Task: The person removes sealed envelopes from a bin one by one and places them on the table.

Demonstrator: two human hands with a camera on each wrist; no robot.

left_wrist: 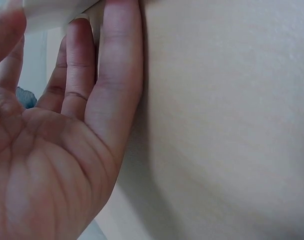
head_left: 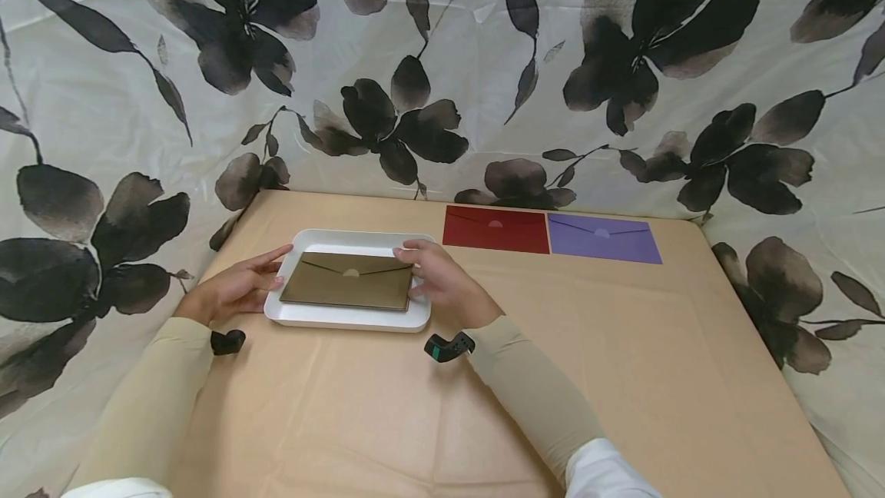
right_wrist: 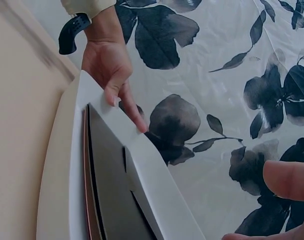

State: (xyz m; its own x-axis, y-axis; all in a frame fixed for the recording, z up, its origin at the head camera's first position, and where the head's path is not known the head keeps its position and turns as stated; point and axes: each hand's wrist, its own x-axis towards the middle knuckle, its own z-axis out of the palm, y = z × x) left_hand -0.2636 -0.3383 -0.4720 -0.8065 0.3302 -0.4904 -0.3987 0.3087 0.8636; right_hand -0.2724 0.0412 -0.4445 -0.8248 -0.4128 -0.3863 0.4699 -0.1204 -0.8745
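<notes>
A white tray (head_left: 380,321) stands on the table, with a gold-brown envelope (head_left: 346,290) lying inside it. In the right wrist view, layered edges show below the envelope's flap side (right_wrist: 109,165). My left hand (head_left: 238,287) holds the tray's left end, its thumb at the rim and its fingers along the outside; the left wrist view shows these fingers (left_wrist: 79,65) close up. At the tray's right end is my right hand (head_left: 445,283), fingers extended and spread by the envelope's right edge. Its contact with the tray is partly hidden.
Behind the tray, a red envelope (head_left: 495,229) and a purple envelope (head_left: 604,237) lie side by side near the table's back edge. A tan cover spreads over the table (head_left: 588,375). White cloth with dark flowers (head_left: 484,91) hangs behind and at both sides.
</notes>
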